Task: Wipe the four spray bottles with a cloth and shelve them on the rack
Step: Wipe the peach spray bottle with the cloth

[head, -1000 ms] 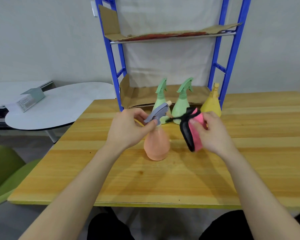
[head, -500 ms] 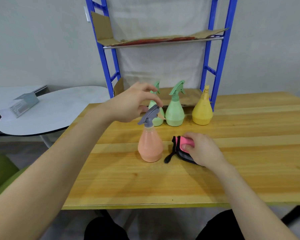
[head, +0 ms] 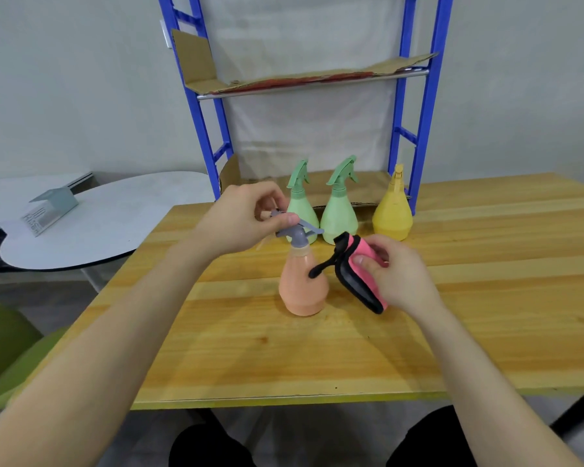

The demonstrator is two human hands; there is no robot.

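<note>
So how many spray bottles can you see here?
4. The orange bottle stands nearest, its grey head pinched by the left hand. Behind, in a row by the blue rack: left green bottle, right green bottle, yellow bottle. None seems hidden.

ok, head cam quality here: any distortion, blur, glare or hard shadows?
Head view: wide-angle distortion, the uprights of the blue metal rack splay outward toward the top; light soft and even, only faint shadows on the yellow wooden table around the peach plastic spray bottle; no glare; left hand and right hand reasonably sharp.
</note>
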